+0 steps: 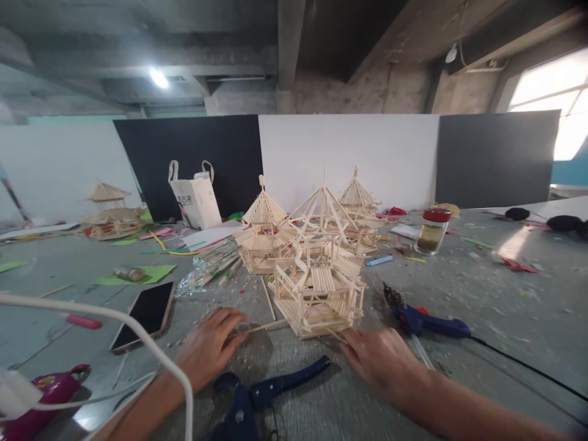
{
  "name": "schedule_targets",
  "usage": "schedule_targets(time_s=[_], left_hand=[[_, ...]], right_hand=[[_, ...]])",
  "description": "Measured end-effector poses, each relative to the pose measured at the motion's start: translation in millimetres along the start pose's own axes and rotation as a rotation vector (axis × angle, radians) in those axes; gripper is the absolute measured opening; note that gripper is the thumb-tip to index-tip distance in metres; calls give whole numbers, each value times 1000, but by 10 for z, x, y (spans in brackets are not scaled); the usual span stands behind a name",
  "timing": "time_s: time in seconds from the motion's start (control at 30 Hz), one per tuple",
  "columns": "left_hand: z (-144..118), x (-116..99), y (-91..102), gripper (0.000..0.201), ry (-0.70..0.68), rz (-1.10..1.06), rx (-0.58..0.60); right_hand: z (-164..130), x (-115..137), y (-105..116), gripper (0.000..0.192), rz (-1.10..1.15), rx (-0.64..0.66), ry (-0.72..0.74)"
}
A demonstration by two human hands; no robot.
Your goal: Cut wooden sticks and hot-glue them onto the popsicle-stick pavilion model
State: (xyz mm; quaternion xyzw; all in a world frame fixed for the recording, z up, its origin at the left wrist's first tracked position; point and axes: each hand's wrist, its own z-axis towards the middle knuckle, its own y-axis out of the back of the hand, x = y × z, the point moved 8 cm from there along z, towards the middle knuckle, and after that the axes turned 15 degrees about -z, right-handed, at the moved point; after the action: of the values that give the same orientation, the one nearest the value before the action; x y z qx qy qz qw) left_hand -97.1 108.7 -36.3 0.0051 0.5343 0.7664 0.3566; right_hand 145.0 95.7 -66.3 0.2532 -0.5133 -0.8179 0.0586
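Observation:
A pavilion model built from thin wooden sticks (321, 297) stands upright on the table in front of me, its upper roof an open frame of sticks. To its left, my left hand (212, 346) has thumb and fingers closed on a thin wooden stick (269, 326) that reaches to the model's base. My right hand (379, 358) is at the base's front right corner, fingers closed around a short stick end (337, 335) there; its fingertips are partly hidden. Between my hands lies a blue-handled cutter (264, 392).
A blue glue gun (432, 323) with a black cord lies right. Other stick pavilions (263, 239) stand behind. A phone (144, 317), a white cable (151, 346) and a magenta tool (50, 398) are left. A red-lidded jar (432, 231) and a bag (197, 202) stand farther back.

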Motion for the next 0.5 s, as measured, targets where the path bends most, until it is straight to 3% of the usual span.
schedule_targets(time_s=[0.13, 0.27, 0.33, 0.43, 0.5], left_hand=[[-111, -164, 94, 21, -106, 18, -36], [-160, -408, 209, 19, -16, -214, -134], [-143, -560, 88, 18, 137, -422, -91], [-145, -806, -354, 25, 478, -897, 38], [-91, -1079, -632, 25, 509, -1151, 133]], right_hand=[[-80, 37, -48, 19, 41, -26, 34], [-301, -45, 34, 22, 254, -4, -21], [-388, -112, 44, 22, 610, 118, -151], [-492, -8, -1, 27, 1220, 389, -316], [-496, 111, 47, 35, 1429, 457, -321]])
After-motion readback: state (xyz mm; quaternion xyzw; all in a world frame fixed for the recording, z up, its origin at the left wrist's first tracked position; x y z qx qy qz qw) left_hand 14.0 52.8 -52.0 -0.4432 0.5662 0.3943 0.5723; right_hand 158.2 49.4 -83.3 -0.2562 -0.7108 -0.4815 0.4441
